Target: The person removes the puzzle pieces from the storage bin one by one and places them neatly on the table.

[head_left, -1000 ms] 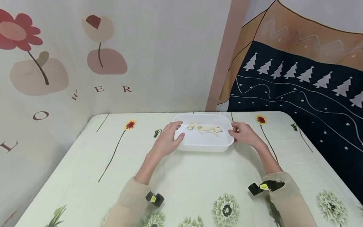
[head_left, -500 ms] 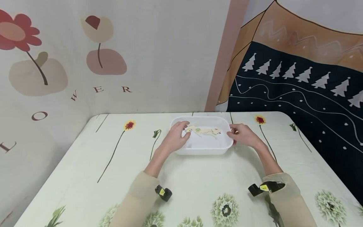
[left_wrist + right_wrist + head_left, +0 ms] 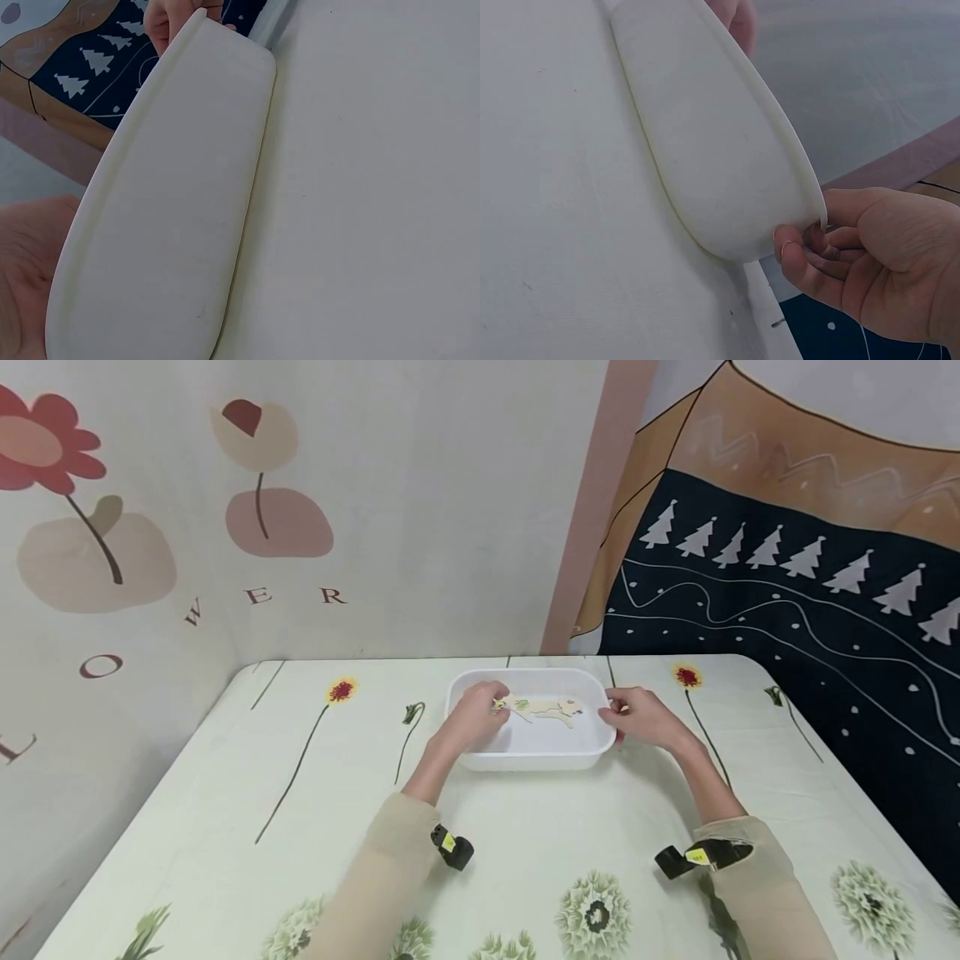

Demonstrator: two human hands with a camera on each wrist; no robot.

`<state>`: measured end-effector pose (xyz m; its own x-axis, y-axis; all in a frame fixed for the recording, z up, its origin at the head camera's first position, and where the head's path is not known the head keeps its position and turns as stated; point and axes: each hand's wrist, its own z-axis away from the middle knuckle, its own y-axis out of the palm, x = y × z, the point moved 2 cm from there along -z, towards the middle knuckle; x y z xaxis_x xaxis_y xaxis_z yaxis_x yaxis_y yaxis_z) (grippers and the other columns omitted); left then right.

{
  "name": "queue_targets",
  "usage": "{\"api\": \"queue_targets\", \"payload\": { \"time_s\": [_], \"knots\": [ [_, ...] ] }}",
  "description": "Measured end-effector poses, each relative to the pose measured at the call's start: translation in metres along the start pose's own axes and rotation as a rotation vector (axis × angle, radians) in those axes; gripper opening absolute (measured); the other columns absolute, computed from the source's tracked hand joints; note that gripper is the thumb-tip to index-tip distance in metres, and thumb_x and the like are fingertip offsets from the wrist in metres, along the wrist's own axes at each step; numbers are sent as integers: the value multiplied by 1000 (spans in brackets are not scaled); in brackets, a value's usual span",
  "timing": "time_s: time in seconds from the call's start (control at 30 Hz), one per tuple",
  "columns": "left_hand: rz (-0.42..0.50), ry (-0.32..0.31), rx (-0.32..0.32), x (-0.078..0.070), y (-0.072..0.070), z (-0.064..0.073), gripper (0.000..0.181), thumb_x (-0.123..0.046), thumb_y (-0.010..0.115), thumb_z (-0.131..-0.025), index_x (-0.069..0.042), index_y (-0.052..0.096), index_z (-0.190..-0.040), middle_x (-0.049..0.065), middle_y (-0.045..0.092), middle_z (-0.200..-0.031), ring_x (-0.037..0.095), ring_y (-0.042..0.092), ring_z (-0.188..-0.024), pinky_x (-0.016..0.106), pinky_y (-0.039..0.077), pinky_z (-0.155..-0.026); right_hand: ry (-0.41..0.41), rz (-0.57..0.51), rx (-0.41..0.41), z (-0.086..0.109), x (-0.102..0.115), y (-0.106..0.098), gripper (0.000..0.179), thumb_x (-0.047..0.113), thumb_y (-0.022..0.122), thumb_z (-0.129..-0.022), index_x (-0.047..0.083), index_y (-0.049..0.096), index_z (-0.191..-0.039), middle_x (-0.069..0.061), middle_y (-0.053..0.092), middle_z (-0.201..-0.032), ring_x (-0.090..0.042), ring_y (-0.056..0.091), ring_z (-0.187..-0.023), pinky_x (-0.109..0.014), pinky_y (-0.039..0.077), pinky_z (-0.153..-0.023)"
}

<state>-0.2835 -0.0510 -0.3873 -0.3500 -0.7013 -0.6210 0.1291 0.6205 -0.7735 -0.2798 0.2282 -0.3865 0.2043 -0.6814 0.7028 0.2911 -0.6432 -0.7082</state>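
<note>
A white plastic tub (image 3: 536, 762) with rounded corners stands near the far side of the table. Inside it lies a long, flat cream cut-out (image 3: 555, 708) with green and yellow patches. My left hand (image 3: 472, 720) reaches over the tub's left side, thumb and fingers bent around the left end of the cut-out; I cannot tell whether they pinch it. At the right end my right hand (image 3: 641, 717) grips the tub's rim, its curled fingers (image 3: 799, 266) under the edge in the right wrist view. The tub's outer wall (image 3: 165, 180) hides the left fingertips in the left wrist view.
A pale cloth printed with flowers covers the table (image 3: 525, 835). Close behind rises a light wall hanging (image 3: 435, 527), with a dark tree-printed cloth (image 3: 750, 602) at the right. Each sleeve carries a small black camera (image 3: 452, 847).
My left hand has moved right and inward, from the tub's left rim to the cut-out's left end, its fingers drawing closer together. The tub has shifted slightly toward me. My right hand keeps its grip.
</note>
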Motion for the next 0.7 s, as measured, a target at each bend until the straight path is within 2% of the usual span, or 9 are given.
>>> {"api": "queue_targets", "payload": {
  "time_s": [0.47, 0.7],
  "knots": [
    [-15, -120, 50, 4, 9, -7, 39, -2, 62, -95, 7, 58, -133, 20, 60, -135, 34, 51, -132, 43, 39, -111, 5, 0, 1, 1, 2, 0, 30, 7, 56, -99, -10, 59, -124, -10, 59, -83, -17, 61, -65, -24, 40, -54],
    [-27, -118, 29, 6, 10, -9, 32, 5, 63, -92, 5, 65, -123, 17, 67, -119, 30, 61, -116, 40, 47, -102, 2, -3, 0, 1, 2, -1, 31, 8, 56, -99, -10, 59, -124, -8, 58, -83, -17, 63, -65, -23, 41, -55]
  ]
}}
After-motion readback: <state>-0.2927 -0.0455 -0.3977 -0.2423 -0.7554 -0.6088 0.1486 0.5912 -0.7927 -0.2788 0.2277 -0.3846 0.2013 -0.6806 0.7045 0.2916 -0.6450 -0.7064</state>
